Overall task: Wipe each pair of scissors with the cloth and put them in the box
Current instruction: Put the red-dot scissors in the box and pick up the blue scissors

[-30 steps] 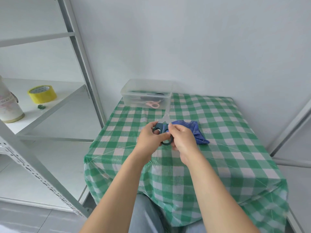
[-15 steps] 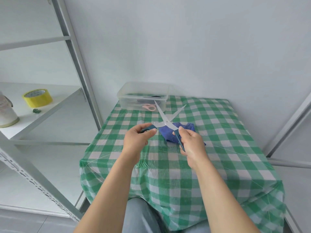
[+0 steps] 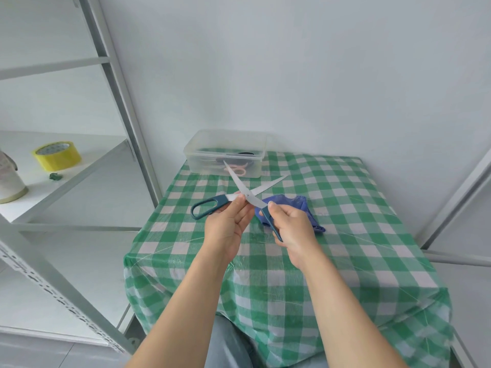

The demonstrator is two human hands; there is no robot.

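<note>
I hold a pair of teal-handled scissors (image 3: 249, 196) above the table with its blades spread wide apart. My left hand (image 3: 228, 221) pinches it near the pivot, and one handle loop sticks out to the left. My right hand (image 3: 291, 229) grips the other teal handle. A crumpled blue cloth (image 3: 295, 207) lies on the table just behind my right hand. The clear plastic box (image 3: 225, 144) stands at the table's far left edge with pink-handled scissors (image 3: 237, 170) and a dark item inside.
The small table wears a green-and-white checked cloth (image 3: 332, 248) and stands against a white wall. A metal shelf rack (image 3: 127, 107) rises on the left, bearing a yellow tape roll (image 3: 57, 155) and a pale container (image 3: 8, 179).
The scissors went from closed to wide open. My left hand slid from the handle loop to the pivot, leaving the loop bare on the left. The camera shifted slightly.
</note>
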